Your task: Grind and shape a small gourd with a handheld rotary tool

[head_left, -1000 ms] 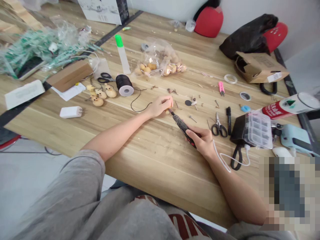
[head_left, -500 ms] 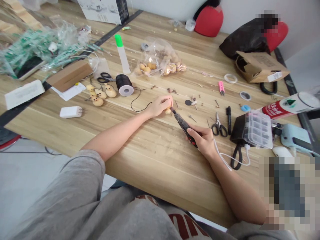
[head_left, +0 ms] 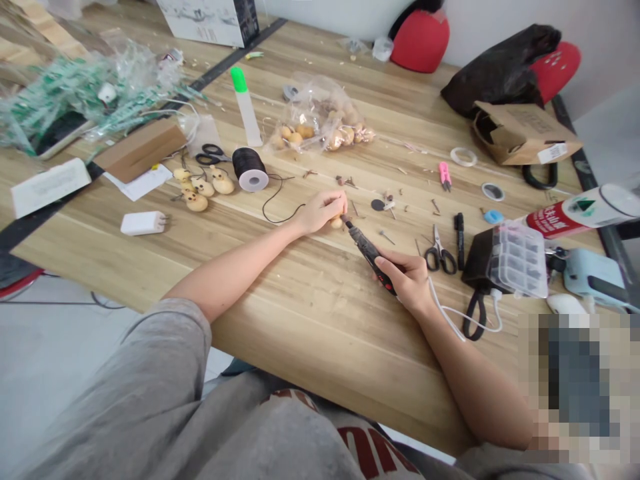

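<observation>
My left hand [head_left: 324, 212] is closed around a small tan gourd [head_left: 337, 223], most of it covered by my fingers. My right hand [head_left: 407, 277] grips a black rotary tool [head_left: 371, 255] with a red button and a white cable. The tool's dark tip points up and left, right at the gourd; whether it touches cannot be made out. Left of my hands lie several small gourds [head_left: 195, 200] with dark eyes and cords. A spool of black cord [head_left: 250, 168] stands beside them, its loose end running towards my left hand. Beyond, a clear bag [head_left: 320, 117] holds more gourds.
Right of the tool lie black-handled scissors [head_left: 439, 257], a black marker [head_left: 459, 240] and a clear-lidded compartment box [head_left: 520, 260]. Small bits [head_left: 385, 203] and pink snips [head_left: 445, 176] are scattered behind my hands. A green-capped bottle [head_left: 246, 110] and white charger [head_left: 143, 223] sit to the left.
Both hands keep nearly the same pose, with the tool tip still at the gourd. The whole view has shifted very slightly.
</observation>
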`<state>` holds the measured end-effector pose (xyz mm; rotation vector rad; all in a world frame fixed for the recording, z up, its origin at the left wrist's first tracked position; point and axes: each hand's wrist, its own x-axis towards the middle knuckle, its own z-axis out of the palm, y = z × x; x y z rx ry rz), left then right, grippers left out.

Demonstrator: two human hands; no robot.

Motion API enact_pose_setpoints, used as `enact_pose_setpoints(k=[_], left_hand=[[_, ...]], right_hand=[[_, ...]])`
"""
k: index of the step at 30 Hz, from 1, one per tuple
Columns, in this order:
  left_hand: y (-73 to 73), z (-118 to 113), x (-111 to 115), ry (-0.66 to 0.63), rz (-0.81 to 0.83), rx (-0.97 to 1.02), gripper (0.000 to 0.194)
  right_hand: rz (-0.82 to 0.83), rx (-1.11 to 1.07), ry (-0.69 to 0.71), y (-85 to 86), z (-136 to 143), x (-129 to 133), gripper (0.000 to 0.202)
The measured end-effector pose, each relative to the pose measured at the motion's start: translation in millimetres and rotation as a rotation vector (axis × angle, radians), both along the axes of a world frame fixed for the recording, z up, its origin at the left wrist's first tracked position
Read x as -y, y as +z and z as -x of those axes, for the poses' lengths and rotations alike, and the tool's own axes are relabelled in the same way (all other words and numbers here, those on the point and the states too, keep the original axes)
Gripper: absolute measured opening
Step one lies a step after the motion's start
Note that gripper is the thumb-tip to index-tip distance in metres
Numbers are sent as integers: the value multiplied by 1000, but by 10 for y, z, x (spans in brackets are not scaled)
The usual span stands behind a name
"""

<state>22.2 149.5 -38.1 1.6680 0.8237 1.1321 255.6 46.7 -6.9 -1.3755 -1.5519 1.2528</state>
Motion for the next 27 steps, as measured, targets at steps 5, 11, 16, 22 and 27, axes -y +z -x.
enact_pose_setpoints(k=[5, 11, 16, 22, 27], left_hand=[[-19, -2, -13, -10, -19, 13, 32], [-38, 0, -27, -12, -37, 29, 33], [-19, 1, -16, 0, -56, 28, 33], [-12, 2, -7, -6, -23, 28, 35], [-11, 0, -8, 17, -12, 20, 38]], right_hand=[[1, 10, -10, -9, -1, 0, 41], [4, 13, 12, -10, -13, -6, 43], [18, 10, 3, 1, -12, -9, 42], [5, -12, 2, 5, 2, -4, 41], [-10, -3, -4, 1, 3, 3, 41]])
